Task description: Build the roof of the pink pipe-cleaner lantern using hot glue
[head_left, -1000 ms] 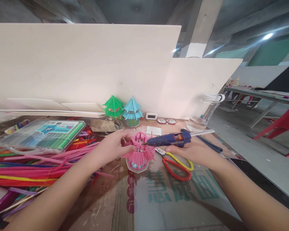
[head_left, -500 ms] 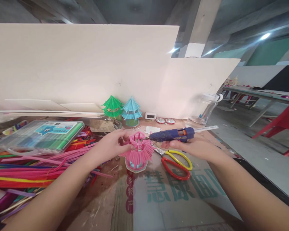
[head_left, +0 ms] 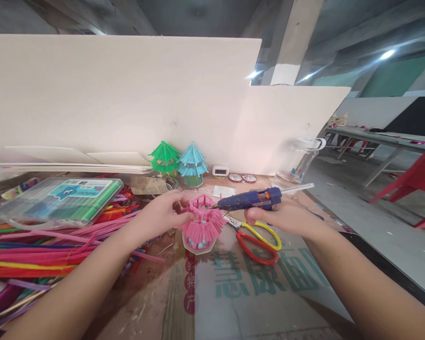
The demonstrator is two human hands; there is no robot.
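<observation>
A pink pipe-cleaner pavilion (head_left: 201, 224) stands on the table in front of me. My left hand (head_left: 163, 215) grips its left side near the open top frame. A blue hot glue gun (head_left: 250, 199) lies level in my right hand (head_left: 286, 217), with a clear glue stick sticking out of its back end. Its nozzle tip touches the right side of the pavilion's top frame.
Red and yellow-handled scissors (head_left: 258, 241) lie just right of the pavilion. Finished green (head_left: 165, 158) and blue (head_left: 192, 164) pavilions stand by the white board. Loose pipe cleaners (head_left: 49, 245) and a clear plastic box (head_left: 60, 198) fill the left side. A clear jar (head_left: 297, 163) stands at the right.
The glue gun lifted slightly away half a second ago, then came back left so its nozzle again meets the pavilion's top. My left hand stayed on the pavilion.
</observation>
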